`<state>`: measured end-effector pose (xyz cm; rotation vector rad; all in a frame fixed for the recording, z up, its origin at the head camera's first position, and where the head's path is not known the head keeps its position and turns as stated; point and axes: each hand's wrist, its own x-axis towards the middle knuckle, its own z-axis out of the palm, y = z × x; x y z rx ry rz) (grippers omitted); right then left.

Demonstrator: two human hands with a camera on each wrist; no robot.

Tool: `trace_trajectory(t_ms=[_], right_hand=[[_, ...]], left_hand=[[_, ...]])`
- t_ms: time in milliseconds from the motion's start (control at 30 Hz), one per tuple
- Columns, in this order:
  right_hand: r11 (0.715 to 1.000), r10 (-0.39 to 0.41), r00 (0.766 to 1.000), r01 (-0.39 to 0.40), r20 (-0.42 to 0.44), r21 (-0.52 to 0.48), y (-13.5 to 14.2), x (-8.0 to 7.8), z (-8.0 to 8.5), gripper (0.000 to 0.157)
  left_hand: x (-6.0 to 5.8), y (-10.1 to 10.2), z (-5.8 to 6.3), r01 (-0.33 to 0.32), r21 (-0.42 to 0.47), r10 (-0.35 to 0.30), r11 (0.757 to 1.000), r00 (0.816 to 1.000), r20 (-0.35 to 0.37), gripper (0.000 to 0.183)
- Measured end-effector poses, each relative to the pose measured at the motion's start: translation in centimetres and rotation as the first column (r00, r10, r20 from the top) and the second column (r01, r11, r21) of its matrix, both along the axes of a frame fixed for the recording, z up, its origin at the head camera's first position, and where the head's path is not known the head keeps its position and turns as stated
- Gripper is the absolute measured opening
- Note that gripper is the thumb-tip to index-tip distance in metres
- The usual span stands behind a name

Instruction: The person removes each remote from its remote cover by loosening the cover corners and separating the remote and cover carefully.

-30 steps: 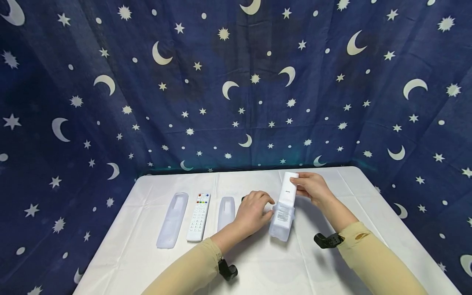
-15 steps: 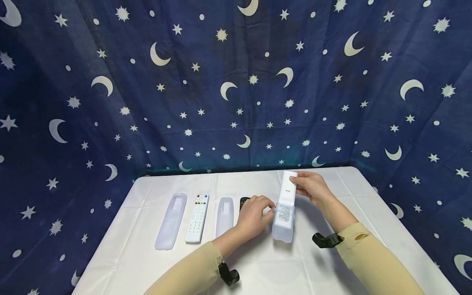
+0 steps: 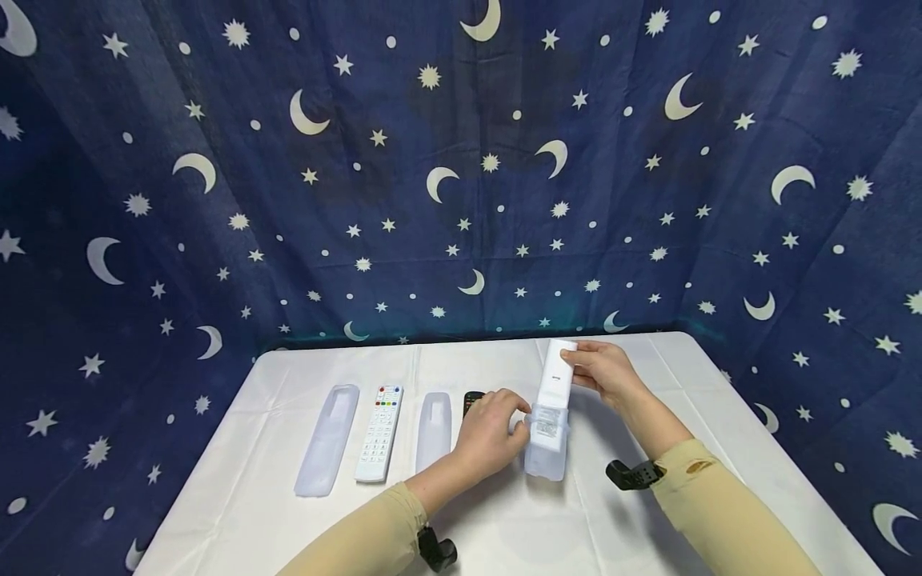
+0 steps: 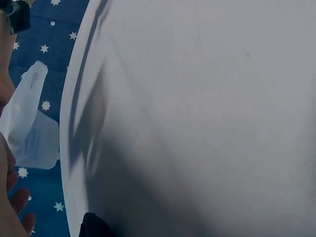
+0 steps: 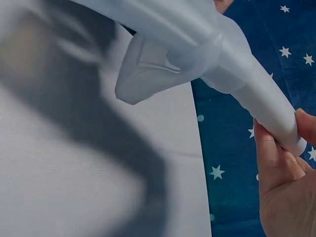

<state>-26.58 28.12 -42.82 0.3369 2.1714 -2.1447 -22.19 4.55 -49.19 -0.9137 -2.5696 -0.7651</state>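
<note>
A white remote control (image 3: 558,376), its back with a printed label turned up, sits partway inside a translucent soft cover (image 3: 545,462). My right hand (image 3: 607,374) pinches the remote's bare far end between thumb and fingers, as the right wrist view also shows. At the cover's mouth, my left hand (image 3: 492,432) pinches the left side of the rim with thumb and fingertips. In the right wrist view a flap of the cover (image 5: 148,74) folds back from the remote (image 5: 271,101). The left wrist view catches only the cover (image 4: 42,145) and part of the left hand (image 4: 11,210).
Left of the hands, a long translucent cover (image 3: 326,440), a white remote with coloured buttons (image 3: 379,434) and a shorter cover (image 3: 434,428) lie on the white tablecloth (image 3: 519,536). A black remote (image 3: 472,398) lies partly hidden behind the left hand. A star-patterned curtain (image 3: 461,200) hangs behind.
The held cover has turned slightly, with its lower end swinging a little. My left hand has shifted slightly, baring more of the black remote. My right hand keeps its hold.
</note>
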Motion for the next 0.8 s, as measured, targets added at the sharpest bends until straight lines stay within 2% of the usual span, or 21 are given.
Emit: trace_trajectory(t_ms=[200,300,367,467,567,733,767,800], right_hand=[[1.000,-0.019,1.000,0.019,0.003,0.005,-0.1,-0.1,0.2,0.060],[1.000,-0.013,1.000,0.013,-0.003,0.013,-0.3,-0.1,0.1,0.059],[1.000,-0.008,1.000,0.008,-0.007,0.018,-0.4,-0.1,0.0,0.058],[1.000,0.000,1.000,0.000,-0.009,0.022,-0.7,-0.2,-0.1,0.057],[1.000,0.008,1.000,-0.008,-0.008,0.020,-0.9,-0.2,-0.2,0.056],[1.000,0.003,1.000,-0.003,0.012,0.014,-1.1,-0.2,-0.5,0.055],[1.000,0.002,1.000,-0.002,0.017,0.014,-1.2,-0.2,-0.6,0.056],[1.000,0.001,1.000,-0.001,0.021,0.015,-1.2,-0.2,-0.6,0.057]], left_hand=[[-0.3,0.2,-0.1,0.020,-0.005,-0.020,1.000,0.989,-0.148,0.026],[-0.5,0.4,0.2,0.048,-0.033,-0.054,0.998,0.975,-0.215,0.024],[-0.6,0.6,0.6,0.083,-0.084,-0.103,0.993,0.959,-0.266,0.021],[-0.8,0.8,1.1,0.145,-0.172,-0.199,0.974,0.912,-0.358,0.015],[-1.0,0.8,1.4,0.168,-0.263,-0.274,0.950,0.852,-0.447,0.012],[-1.1,0.7,1.5,0.093,-0.425,-0.348,0.901,0.739,-0.577,0.009],[-1.2,0.8,1.4,0.075,-0.444,-0.356,0.893,0.722,-0.593,0.008],[-1.2,0.9,1.4,0.070,-0.455,-0.362,0.888,0.718,-0.595,0.009]])
